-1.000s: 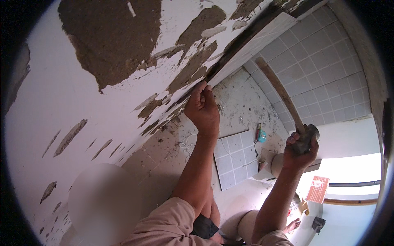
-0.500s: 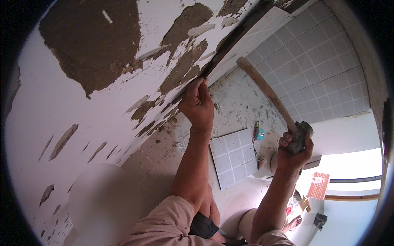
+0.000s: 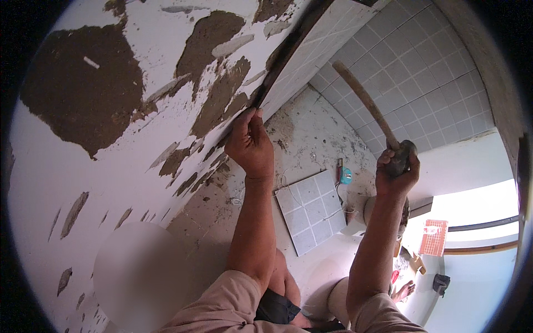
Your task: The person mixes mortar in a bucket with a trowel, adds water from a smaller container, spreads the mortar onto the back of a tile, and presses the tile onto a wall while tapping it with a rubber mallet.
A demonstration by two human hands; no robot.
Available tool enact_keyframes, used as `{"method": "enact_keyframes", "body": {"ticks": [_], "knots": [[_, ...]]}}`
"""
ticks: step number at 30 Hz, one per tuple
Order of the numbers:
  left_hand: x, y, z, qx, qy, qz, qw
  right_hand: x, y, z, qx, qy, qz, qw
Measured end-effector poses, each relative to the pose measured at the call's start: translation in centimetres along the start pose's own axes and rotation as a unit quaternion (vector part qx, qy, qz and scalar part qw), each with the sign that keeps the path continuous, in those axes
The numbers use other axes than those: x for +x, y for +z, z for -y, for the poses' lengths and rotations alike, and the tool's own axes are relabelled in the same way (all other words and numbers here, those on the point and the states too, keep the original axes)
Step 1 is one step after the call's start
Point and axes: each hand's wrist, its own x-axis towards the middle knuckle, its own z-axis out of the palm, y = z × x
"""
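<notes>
A white plastered wall with rough brown bare patches (image 3: 44, 177) takes all the left side of the view. Across from it stands a wall of square grey tiles with pale joints (image 3: 411, 83). Below is a dusty, stained floor (image 3: 211, 213). Along the edge of the white wall goes a long strip of light tiles (image 3: 319, 39), and between the two runs a narrow dark gap (image 3: 283, 55). On the floor, between the two forearms in the view, lies a flat grey panel marked into squares by white lines (image 3: 311, 213).

A hammer with a long brown wooden handle and a heavy dark head (image 3: 366, 104) is up in the air, at the right, in front of the grey tiles. The right hand (image 3: 396, 178) grasps it by its head, with the fingers wrapped around, and the handle points up and to the left. The left hand (image 3: 251, 145) is raised to the lower end of the dark gap. Its thumb and forefinger come together there, at the tile edge; I cannot tell whether they pinch something small.

The smallest thing is a teal tape measure (image 3: 345, 175), which lies just beyond the panel, near its upper right corner.
</notes>
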Motion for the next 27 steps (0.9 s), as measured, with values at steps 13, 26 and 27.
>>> {"method": "enact_keyframes", "body": {"ticks": [13,26,27], "knots": [[0.3,0.0,-0.1,-0.017,0.031,-0.006,0.999,-0.1,1.1,0.7,0.027,0.005,0.074,0.997],[0.2,0.0,0.5,-0.004,0.049,-0.005,0.999,-0.2,2.4,2.7,0.018,-0.03,0.069,0.997],[0.2,0.0,0.5,-0.005,0.049,-0.005,0.999,0.2,2.9,2.6,0.018,-0.017,0.083,0.996]]}}
